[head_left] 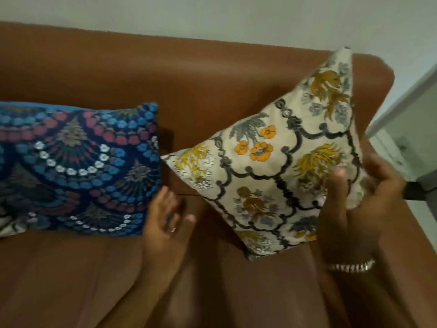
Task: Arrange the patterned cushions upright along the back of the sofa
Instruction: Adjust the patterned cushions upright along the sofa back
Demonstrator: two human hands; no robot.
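A cream cushion (pixel 272 166) with yellow and orange flowers and dark scalloped lines stands tilted on one corner at the right end of the brown sofa (pixel 189 74). My right hand (pixel 350 202) grips its right edge, thumb on the front face. A dark blue cushion (pixel 78 166) with blue, pink and white flower arcs leans against the sofa back on the left. My left hand (pixel 163 223) hovers with fingers apart just beside the blue cushion's lower right corner, holding nothing.
The sofa seat (pixel 94 280) spreads in front of both cushions. The sofa's right arm (pixel 383 74) rises behind the cream cushion. A pale wall (pixel 212 15) runs behind the sofa, and a light floor (pixel 402 129) shows at the right.
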